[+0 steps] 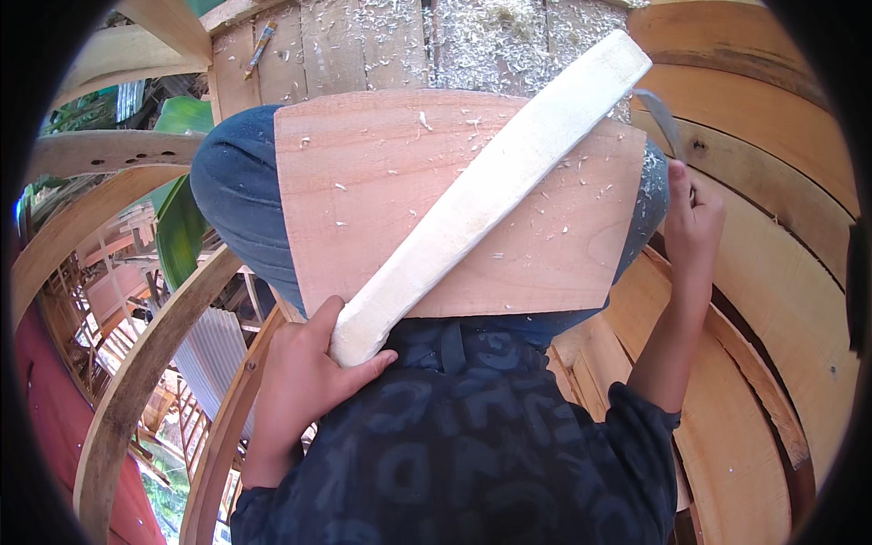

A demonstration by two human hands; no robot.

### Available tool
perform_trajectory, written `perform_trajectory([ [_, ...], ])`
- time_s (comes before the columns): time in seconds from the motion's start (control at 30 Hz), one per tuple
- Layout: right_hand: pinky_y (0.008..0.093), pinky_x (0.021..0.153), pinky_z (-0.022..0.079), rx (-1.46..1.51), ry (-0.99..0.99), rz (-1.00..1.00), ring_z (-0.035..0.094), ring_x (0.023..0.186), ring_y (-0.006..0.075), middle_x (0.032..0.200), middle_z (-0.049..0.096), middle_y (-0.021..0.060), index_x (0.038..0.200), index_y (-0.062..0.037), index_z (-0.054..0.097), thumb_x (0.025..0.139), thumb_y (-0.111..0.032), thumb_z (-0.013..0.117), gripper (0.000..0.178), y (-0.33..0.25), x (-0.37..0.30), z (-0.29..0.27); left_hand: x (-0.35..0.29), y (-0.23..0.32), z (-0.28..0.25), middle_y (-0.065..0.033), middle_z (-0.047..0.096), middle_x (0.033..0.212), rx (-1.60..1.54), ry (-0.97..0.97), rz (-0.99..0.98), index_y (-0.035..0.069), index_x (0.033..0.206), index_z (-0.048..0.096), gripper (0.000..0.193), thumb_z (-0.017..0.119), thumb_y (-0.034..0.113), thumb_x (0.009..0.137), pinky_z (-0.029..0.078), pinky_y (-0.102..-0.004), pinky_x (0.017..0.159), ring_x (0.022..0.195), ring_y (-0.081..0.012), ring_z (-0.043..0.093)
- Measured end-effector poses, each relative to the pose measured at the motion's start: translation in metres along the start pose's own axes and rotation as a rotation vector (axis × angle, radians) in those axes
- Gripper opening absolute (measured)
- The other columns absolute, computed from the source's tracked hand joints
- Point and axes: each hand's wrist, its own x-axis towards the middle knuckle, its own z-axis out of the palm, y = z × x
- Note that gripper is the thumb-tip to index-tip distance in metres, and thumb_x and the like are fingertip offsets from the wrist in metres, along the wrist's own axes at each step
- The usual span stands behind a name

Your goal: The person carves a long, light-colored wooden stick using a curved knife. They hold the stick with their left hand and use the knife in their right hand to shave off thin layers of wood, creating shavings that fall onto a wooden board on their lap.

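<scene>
A long, pale strip of wood (495, 186) lies slantwise across my lap, from the lower left to the upper right. My left hand (295, 363) is closed on its near end, thumb on one side and fingers on the other. Beneath the strip a flat reddish-brown board (363, 200) rests over my thighs, with a few shavings on it. At the right, my right hand (696, 213) is wrapped round the handle of a knife. The curved grey knife blade (660, 118) points up and left, apart from the strip's far end. My fingers hide most of the handle.
Curled shavings (490, 45) cover much of the plank floor (318, 45) ahead. A small yellowish wrapper-like stick (260, 50) lies there. Wide curved planks (745, 263) rise on the right; curved wooden ribs (154, 381) stand on the left, with green leaves (177, 236) beyond.
</scene>
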Motion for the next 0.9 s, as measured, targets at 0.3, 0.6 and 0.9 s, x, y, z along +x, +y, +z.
perform_trajectory([
  [0.3, 0.0313, 0.045, 0.037, 0.124, -0.126, -0.09, 0.044, 0.042, 0.018, 0.047, 0.044, 0.0118, 0.069, 0.0031, 0.06, 0.083, -0.046, 0.073, 0.053, -0.039, -0.037, 0.028, 0.007, 0.004, -0.017, -0.0173, 0.057, 0.061, -0.02, -0.024, 0.105, 0.0, 0.085, 0.048, 0.032, 0.074, 0.018, 0.083, 0.045, -0.035, 0.051, 0.055, -0.0294, 0.063],
  [0.6, 0.0379, 0.049, 0.048, -0.14, -0.187, -0.234, 0.061, 0.051, 0.0317, 0.052, 0.057, 0.0142, 0.064, -0.0024, 0.064, 0.082, -0.062, 0.063, 0.062, -0.069, -0.043, 0.037, 0.025, 0.016, -0.011, -0.0211, 0.058, 0.066, -0.037, -0.06, 0.191, -0.002, 0.101, 0.052, 0.028, 0.068, 0.016, 0.087, 0.046, -0.0359, 0.058, 0.064, -0.0331, 0.063],
  [0.9, 0.0407, 0.05, 0.047, -0.32, -0.084, -0.273, 0.061, 0.053, 0.0328, 0.052, 0.056, 0.0153, 0.061, -0.0029, 0.061, 0.083, -0.067, 0.058, 0.068, -0.057, -0.018, 0.034, 0.026, 0.009, -0.004, -0.0247, 0.055, 0.064, -0.061, -0.016, 0.227, 0.002, 0.1, 0.051, 0.026, 0.068, 0.017, 0.087, 0.045, -0.0409, 0.056, 0.067, -0.0449, 0.06],
])
